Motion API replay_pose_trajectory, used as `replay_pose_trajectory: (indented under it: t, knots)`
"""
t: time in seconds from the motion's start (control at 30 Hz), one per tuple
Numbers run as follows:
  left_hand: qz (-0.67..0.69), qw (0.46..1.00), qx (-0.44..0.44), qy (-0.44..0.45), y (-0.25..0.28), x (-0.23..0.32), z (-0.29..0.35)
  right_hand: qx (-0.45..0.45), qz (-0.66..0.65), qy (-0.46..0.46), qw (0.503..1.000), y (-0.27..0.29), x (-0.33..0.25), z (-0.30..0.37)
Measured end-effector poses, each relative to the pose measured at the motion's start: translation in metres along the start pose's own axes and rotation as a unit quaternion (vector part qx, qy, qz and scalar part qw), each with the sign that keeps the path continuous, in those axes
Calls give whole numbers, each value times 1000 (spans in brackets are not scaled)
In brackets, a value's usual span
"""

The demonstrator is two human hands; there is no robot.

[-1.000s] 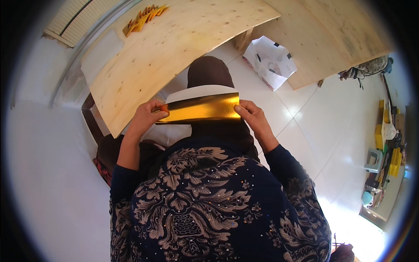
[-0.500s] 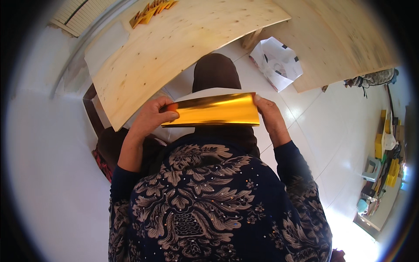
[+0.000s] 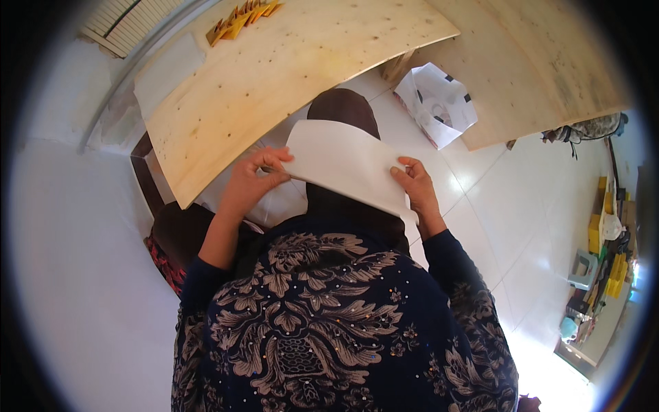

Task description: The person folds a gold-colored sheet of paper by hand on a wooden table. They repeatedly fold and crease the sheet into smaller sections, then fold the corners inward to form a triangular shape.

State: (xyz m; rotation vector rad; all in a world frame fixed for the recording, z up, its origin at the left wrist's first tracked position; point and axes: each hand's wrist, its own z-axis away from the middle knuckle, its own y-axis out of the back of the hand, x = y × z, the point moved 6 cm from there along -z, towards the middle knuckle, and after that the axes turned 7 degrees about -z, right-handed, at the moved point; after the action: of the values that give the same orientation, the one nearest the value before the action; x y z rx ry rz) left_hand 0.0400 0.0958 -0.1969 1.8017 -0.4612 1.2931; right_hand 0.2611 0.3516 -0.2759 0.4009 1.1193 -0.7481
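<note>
A white paper sheet (image 3: 343, 159), or a thin stack of them, spans the space above my lap, slightly curved and tilted down to the right. At its left edge my left hand (image 3: 259, 177) pinches it between thumb and fingers. My right hand (image 3: 419, 187) grips the right edge, thumb on the white face and the other fingers partly hidden behind. No gold surface shows on the paper now. Whether it is one sheet or several, I cannot tell.
A pale plywood table (image 3: 274, 82) stands ahead, with several folded gold paper pieces (image 3: 240, 20) at its far edge. To the right, a white open bag (image 3: 439, 106) sits on the tiled floor by another wooden board (image 3: 528, 69). A grey stool (image 3: 583, 268) stands far right.
The gold face that was toward me is gone from view, and a white face shows instead. My left hand has moved a little right; my right hand's grip has shifted slightly lower.
</note>
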Motion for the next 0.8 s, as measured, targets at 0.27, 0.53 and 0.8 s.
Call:
replay_pose_trajectory:
  t: [0.27,0.53,0.8]
  knots:
    - [-15,989,-146,-16,-12,60,33,-116,-249,-174,946,-29,-14,23]
    - [24,995,-49,83,-1,42,41,-120,-59,-44,990,-20,-16,5]
    - [48,966,137,215,-6,-27,19,-128,35,8,991,-11,5,6]
